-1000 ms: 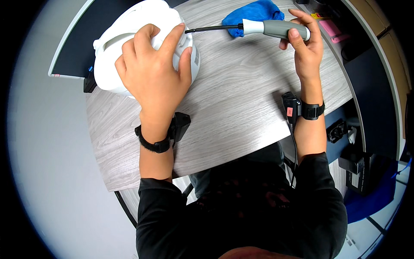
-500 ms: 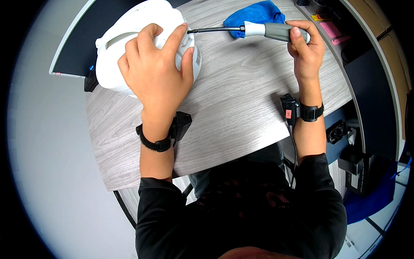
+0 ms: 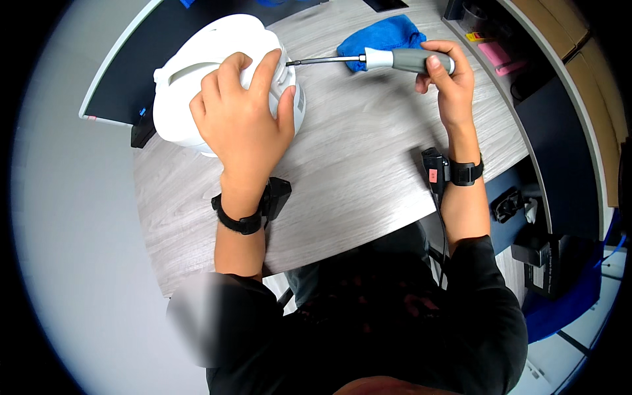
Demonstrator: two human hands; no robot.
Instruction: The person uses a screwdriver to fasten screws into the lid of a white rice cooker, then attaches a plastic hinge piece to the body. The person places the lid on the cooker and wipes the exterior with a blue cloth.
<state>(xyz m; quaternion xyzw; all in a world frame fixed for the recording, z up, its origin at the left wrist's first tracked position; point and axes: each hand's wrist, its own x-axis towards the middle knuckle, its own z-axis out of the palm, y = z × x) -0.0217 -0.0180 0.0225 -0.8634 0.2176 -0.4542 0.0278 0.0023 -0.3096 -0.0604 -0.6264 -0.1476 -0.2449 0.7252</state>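
A white rounded appliance with a carrying handle, resembling a rice cooker (image 3: 181, 112), rests tilted at the far left of the table. My left hand (image 3: 243, 112) lies over it with fingers spread, index finger and thumb near its right edge. In my right hand (image 3: 454, 82) is a screwdriver (image 3: 411, 60) with a grey and white handle, held level between thumb and fingers. Its dark shaft points left, and the tip meets the appliance's right side, by a recess beside my left index finger. Whether the tip sits in a screw is too small to tell.
A blue cloth bundle (image 3: 378, 39) lies on the wood-grain table (image 3: 355, 171) behind the screwdriver. Along the right runs a shelf (image 3: 520, 85) with a pink item (image 3: 501, 58). A dark panel (image 3: 108, 85) stands behind the appliance. Black devices are strapped to both my wrists.
The whole view has shifted slightly, so table things sit a little lower. My right hand has come left with the screwdriver, and its fingers have changed position on the handle.
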